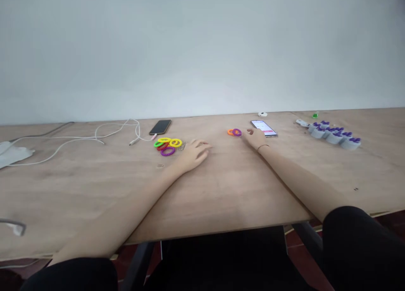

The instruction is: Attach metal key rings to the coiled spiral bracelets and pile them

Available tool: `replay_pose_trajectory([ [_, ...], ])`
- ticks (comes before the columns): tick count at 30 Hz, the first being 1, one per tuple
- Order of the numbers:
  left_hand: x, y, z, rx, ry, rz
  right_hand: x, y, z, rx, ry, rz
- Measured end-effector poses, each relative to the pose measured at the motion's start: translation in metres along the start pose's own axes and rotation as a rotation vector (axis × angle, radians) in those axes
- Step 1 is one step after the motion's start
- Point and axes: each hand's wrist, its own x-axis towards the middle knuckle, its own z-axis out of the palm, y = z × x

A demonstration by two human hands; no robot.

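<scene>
My left hand [194,154] lies on the wooden table with its fingers spread and nothing in it. Just left of it are yellow coils [175,143], a green coil [157,144], a red coil [162,146] and a purple coil [167,151], with small metal rings [182,146] beside them. My right hand [253,137] has curled fingers near an orange coil [230,132] and a purple coil [236,132]; whether it holds anything is too small to tell. A lit phone [264,127] lies partly behind that hand.
A dark phone [160,127] with a white cable [139,133] lies at the back left. On the right stand several grey-white pieces with purple tops [333,136], near a small green item [315,115]. A white case [262,114] sits by the wall.
</scene>
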Motion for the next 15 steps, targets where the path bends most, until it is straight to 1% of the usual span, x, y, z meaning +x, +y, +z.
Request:
replay_pose_trajectory([
  [2,0.002,0.014,0.003,-0.042,-0.038,0.060,-0.002,-0.002,-0.001,-0.068,-0.056,-0.012],
  [4,0.003,0.020,0.004,-0.077,-0.066,0.093,-0.004,-0.006,-0.001,-0.125,-0.078,-0.037],
  [11,0.002,0.016,0.002,-0.143,-0.107,0.068,-0.007,-0.012,-0.002,-0.126,-0.078,-0.047],
  [15,0.002,0.016,0.002,-0.153,-0.115,0.073,-0.007,-0.014,0.000,-0.136,-0.085,-0.092],
])
